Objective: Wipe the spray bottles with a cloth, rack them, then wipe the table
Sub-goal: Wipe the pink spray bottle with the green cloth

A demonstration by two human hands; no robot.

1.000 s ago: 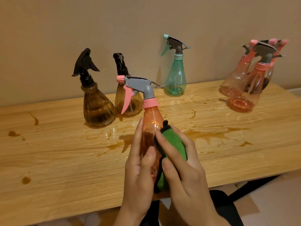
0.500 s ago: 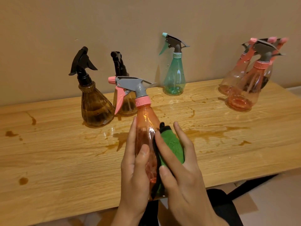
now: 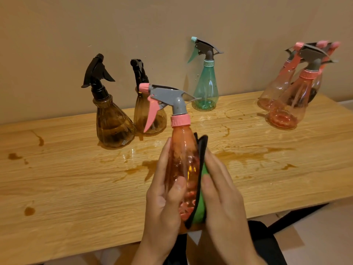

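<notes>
A plain beige wall (image 3: 57, 35) backs a long wooden table (image 3: 66, 188), and the tabletop is a mess: brown drips (image 3: 13, 156) at the left end, and a wide wet brown puddle (image 3: 238, 155) spreading across the middle toward the right. Standing at the back left are two brown bottles (image 3: 112, 125) with black spray heads, just beside each other. In front of them, lifted off the table over its near edge, is one pink bottle (image 3: 183, 155) with a grey head, nozzle pointing left. The left hand (image 3: 164, 203) is wrapped round its body, thumb across the front. The right hand (image 3: 223, 197) holds one green cloth (image 3: 201, 209) (black-edged) pressed against the bottle's right side. Behind, by the wall, stands a single teal bottle (image 3: 207, 88). At the far right is a huddle of pink bottles (image 3: 292, 104); I count three pink nozzles, though they overlap.
</notes>
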